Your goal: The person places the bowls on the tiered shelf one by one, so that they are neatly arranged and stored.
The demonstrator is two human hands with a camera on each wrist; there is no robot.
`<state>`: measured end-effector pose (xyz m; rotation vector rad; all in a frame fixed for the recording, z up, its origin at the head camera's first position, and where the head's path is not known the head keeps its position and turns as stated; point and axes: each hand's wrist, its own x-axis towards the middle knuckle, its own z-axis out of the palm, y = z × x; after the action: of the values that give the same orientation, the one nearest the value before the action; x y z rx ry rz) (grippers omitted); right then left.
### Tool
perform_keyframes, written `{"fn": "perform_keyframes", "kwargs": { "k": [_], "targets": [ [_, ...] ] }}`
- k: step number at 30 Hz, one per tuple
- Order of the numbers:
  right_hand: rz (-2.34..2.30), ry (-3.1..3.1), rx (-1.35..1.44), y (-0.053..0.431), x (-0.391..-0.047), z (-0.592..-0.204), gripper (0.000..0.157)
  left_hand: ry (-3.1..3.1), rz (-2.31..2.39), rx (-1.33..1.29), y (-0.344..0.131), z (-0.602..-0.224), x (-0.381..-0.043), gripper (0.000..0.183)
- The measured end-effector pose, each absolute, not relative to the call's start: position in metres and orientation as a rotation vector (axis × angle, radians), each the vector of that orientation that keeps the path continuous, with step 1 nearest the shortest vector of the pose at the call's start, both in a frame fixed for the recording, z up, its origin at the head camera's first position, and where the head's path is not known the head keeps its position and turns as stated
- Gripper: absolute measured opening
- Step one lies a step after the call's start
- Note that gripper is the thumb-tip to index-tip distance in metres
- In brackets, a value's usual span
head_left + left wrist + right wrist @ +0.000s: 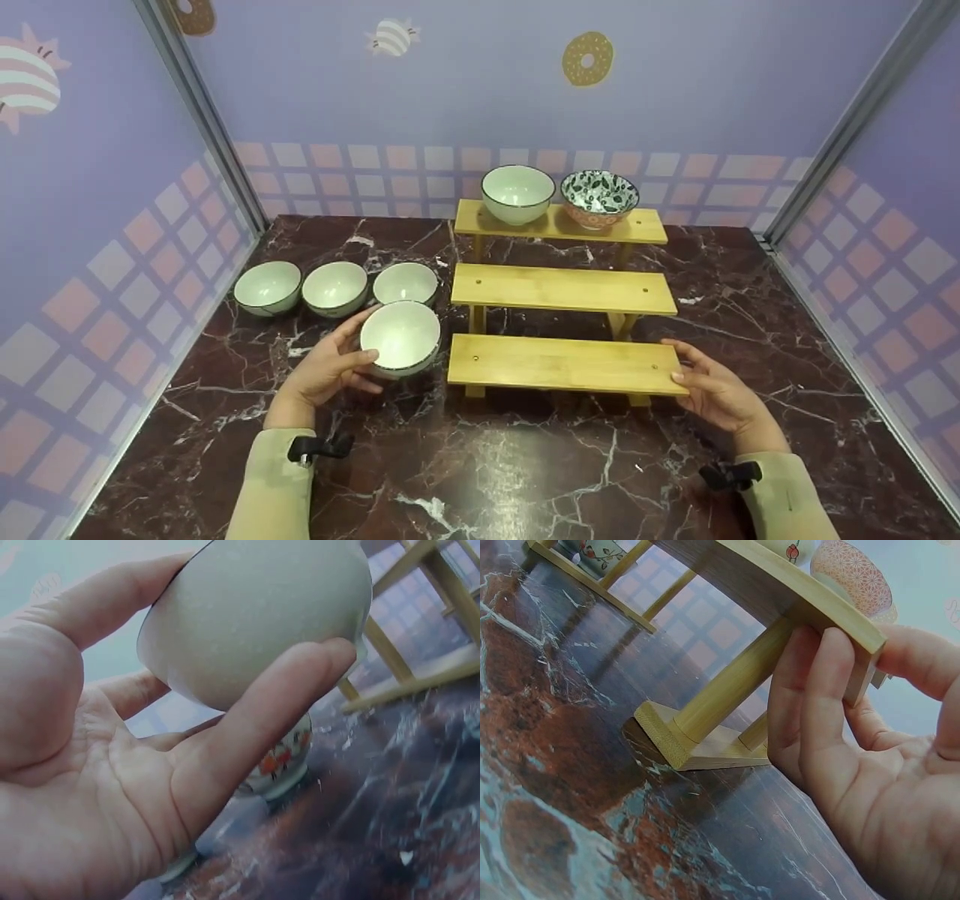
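In the head view my left hand (324, 369) grips a pale bowl (401, 336) by its left side, thumb at the rim and fingers beneath. The bowl is tilted and raised, just left of a three-tier wooden stand (562, 363). From the left wrist view, the bowl's plain pale outside (262, 622) lies between thumb and fingers. My right hand (716, 391) holds the right end of the stand's lowest board. In the right wrist view, the thumb touches the board's edge (840, 611) while fingers curl under it.
Three pale bowls, a left one (268, 288), a middle one (335, 289) and a right one (406, 283), stand in a row behind the held bowl. On the top board sit a pale green bowl (517, 195) and a leaf-patterned bowl (599, 199). Patterned walls (465, 90) enclose the dark marbled table (480, 465).
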<state>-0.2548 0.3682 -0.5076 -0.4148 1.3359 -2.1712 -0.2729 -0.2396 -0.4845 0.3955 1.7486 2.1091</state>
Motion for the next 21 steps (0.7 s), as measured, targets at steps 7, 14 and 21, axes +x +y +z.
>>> {"fn": "perform_keyframes", "kwargs": {
  "k": [7,14,21],
  "targets": [
    [-2.173,1.316,-0.435,0.368,-0.255,-0.508,0.054,1.753,2.128,0.409,-0.232,-0.468,-0.266,0.085],
    [-2.179,1.301,-0.439,0.368,-0.255,-0.509,0.055,1.755,2.145,0.376,-0.219,-0.453,-0.262,0.086],
    [-2.184,1.293,-0.433,0.368,-0.255,-0.507,0.054,1.749,2.158,0.341,-0.207,-0.441,-0.262,0.088]
  ]
}}
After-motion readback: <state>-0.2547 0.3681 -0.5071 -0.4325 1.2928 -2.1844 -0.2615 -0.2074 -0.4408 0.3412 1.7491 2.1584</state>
